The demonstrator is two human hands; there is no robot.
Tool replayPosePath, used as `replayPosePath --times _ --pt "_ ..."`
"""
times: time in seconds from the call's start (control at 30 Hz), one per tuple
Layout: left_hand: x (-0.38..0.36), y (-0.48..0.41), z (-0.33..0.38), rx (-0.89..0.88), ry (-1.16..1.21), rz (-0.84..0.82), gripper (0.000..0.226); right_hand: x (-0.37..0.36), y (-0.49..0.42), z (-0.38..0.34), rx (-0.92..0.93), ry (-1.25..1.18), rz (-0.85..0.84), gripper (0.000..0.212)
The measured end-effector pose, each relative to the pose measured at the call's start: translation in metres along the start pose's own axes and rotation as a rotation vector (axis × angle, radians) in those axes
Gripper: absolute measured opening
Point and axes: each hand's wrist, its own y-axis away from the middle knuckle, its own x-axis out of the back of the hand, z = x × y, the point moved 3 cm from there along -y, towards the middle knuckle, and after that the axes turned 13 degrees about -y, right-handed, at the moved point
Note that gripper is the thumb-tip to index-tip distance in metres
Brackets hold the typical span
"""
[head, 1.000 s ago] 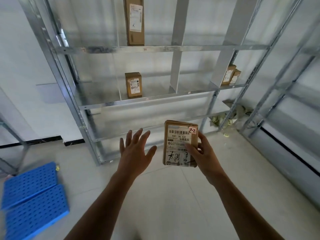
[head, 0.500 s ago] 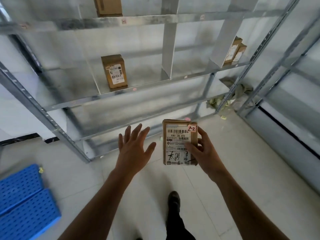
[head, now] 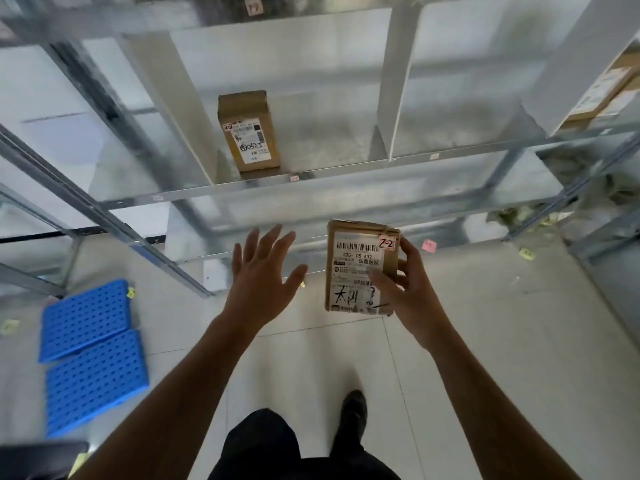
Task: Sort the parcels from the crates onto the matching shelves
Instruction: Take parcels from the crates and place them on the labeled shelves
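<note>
My right hand (head: 408,289) grips a brown cardboard parcel (head: 353,258) by its right side, thumb across the white shipping label. A small tag reading 2-2 sits on the parcel's top right corner. My left hand (head: 258,275) hovers to the parcel's left with fingers spread, touching nothing. In front stands a metal shelf rack (head: 311,176). On its middle level another brown parcel (head: 247,131) marked 2-2 stands upright beside a white divider. More parcels (head: 604,90) sit in a compartment at the far right.
Two blue perforated plastic panels (head: 90,355) lie on the tiled floor at the left. Sticky notes (head: 428,244) and crumpled debris (head: 512,216) lie near the rack's foot. A second rack (head: 602,233) stands at the right. My shoe (head: 351,414) is on the floor below.
The view has come closer to the rack and tilted downward, so the shelves appear larger. Both hands keep their pose, the right one still holding the parcel.
</note>
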Motion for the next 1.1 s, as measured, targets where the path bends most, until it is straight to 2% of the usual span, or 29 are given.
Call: replayPosePath --times 0.17,0.4,0.7,0.83,1.1 --pt "0.013 -0.05 -0.011 0.067 0.015 0.048 0.068 -0.016 -0.07 -0.018 -0.005 0.012 -0.077 0.085" --pt "0.035 -0.162 -0.076 0.124 0.049 0.148 0.074 -0.06 -0.198 -0.046 0.064 0.026 -0.16 0.089" --pt "0.05 -0.315 -0.156 0.141 0.058 0.177 0.073 -0.098 -0.361 -0.058 0.156 0.257 -0.243 0.085" --pt "0.045 -0.361 -0.17 0.135 -0.024 0.127 0.077 -0.099 -0.414 -0.042 0.174 0.35 -0.264 0.091" --pt "0.022 -0.394 -0.167 0.091 -0.021 -0.012 0.071 -0.092 -0.471 0.0 0.181 0.313 -0.372 0.095"
